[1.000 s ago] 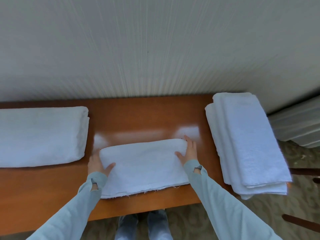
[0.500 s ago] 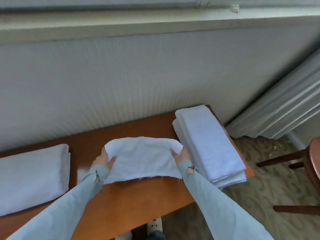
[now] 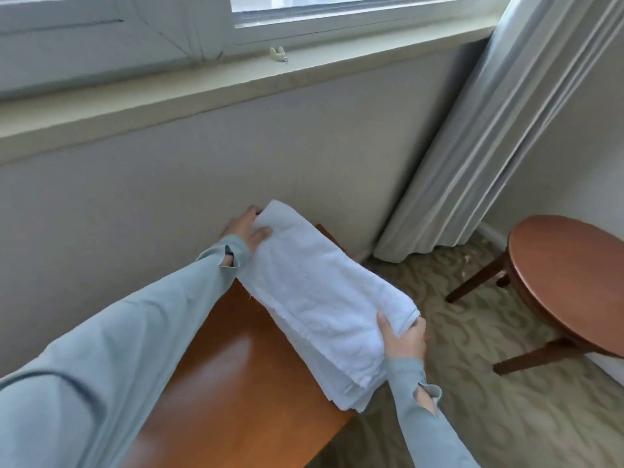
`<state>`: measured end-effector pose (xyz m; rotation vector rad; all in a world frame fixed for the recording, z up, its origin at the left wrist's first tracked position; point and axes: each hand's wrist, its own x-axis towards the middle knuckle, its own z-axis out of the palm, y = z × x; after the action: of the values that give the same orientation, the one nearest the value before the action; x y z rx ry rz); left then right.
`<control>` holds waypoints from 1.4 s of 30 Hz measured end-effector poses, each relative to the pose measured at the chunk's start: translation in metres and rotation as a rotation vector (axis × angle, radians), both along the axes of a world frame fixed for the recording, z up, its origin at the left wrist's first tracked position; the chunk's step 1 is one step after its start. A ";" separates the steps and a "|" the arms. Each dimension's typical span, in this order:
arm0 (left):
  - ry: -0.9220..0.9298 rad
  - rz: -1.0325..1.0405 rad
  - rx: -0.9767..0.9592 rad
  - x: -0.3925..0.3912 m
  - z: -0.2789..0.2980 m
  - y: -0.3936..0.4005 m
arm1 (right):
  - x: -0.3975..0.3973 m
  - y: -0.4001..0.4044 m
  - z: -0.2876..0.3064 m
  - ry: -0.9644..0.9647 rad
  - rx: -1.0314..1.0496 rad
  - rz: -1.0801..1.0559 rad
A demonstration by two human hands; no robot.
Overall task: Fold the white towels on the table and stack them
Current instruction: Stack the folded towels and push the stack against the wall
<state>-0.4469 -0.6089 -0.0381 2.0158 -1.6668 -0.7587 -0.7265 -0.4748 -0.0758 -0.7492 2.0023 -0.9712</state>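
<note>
A folded white towel [image 3: 314, 285] lies over the stack of folded white towels [image 3: 351, 393] at the right end of the wooden table [image 3: 236, 383]. My left hand [image 3: 248, 228] grips the towel's far end, thumb on top and fingers beneath. My right hand [image 3: 403, 337] grips its near end the same way, thumb over the cloth. Only the stack's near edge shows below the held towel. The other towel pile on the table's left is out of view.
A wall with a window sill [image 3: 202, 92] runs right behind the table. A grey curtain [image 3: 489, 140] hangs at the right. A round wooden side table [image 3: 570, 282] stands on the patterned carpet [image 3: 472, 383] to the right.
Both hands lifted the folded towel from the table's middle and carried it right, turning it lengthwise over the stack. The view swung right and upward.
</note>
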 end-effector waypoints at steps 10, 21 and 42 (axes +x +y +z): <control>-0.429 -0.146 0.280 -0.049 -0.096 -0.048 | 0.001 0.025 -0.080 -0.093 0.114 -0.037; -0.200 0.191 0.218 -0.033 -0.112 -0.024 | -0.009 0.015 -0.083 -0.034 0.238 0.070; 0.873 0.636 0.540 -0.006 -0.152 -0.014 | 0.017 0.010 -0.112 -0.400 0.508 -0.314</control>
<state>-0.4526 -0.6231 -0.1905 1.8872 -0.3218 -1.6119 -0.7092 -0.4650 -0.1879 0.0376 1.9114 -0.6650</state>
